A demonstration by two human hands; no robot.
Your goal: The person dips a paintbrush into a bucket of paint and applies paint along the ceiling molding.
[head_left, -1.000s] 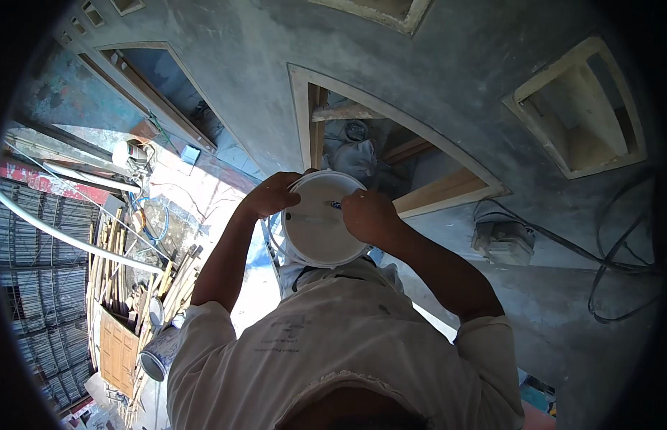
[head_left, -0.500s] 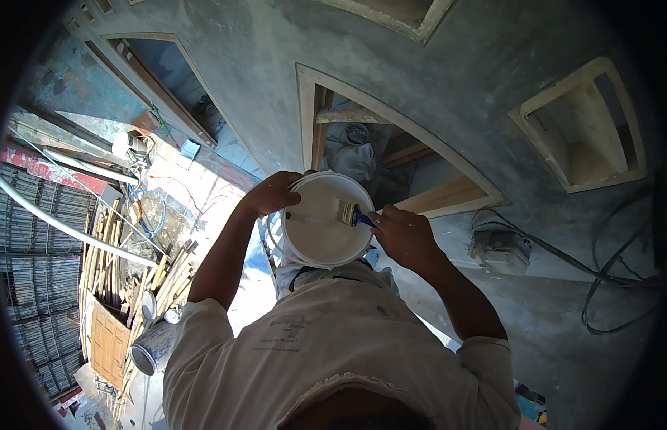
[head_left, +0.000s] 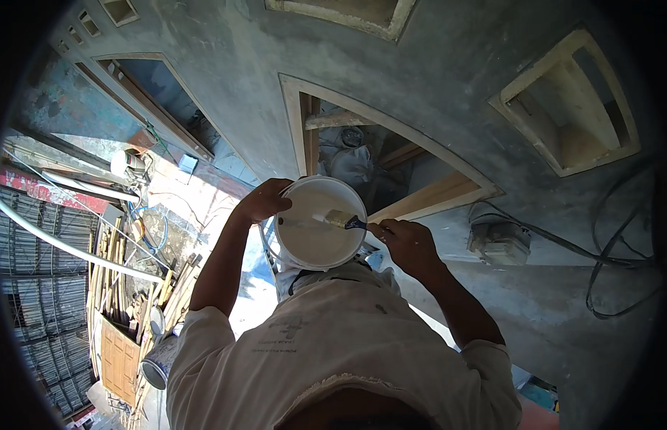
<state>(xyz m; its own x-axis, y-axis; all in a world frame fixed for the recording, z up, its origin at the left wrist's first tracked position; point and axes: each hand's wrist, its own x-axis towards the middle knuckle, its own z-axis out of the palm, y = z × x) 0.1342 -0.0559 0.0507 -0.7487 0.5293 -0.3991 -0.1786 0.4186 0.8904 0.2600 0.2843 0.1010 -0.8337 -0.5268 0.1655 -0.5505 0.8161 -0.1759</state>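
Observation:
A white plastic bucket [head_left: 297, 259] of pale, off-white liquid is held at my waist in the centre. My left hand [head_left: 263, 201] grips its upper left rim, thumb over the edge. In my right hand [head_left: 408, 242], just right of the bucket, is a paintbrush [head_left: 342, 220] with a dark blue handle and light bristles. The bristles are over the pale liquid inside the bucket; whether they touch it is hard to tell.
Grey plastered wall [head_left: 226, 43] ahead has framed openings and a recessed niche [head_left: 563, 107]. Cables and a dusty grey box [head_left: 498, 240] are at right. Down left lie poles [head_left: 111, 258], a wooden panel [head_left: 118, 358], a drum [head_left: 156, 365] and corrugated sheeting [head_left: 43, 301].
My right hand has drawn back rightward from over the bucket, showing the brush, whose bristles then shifted slightly left and lower. My left hand still holds the rim.

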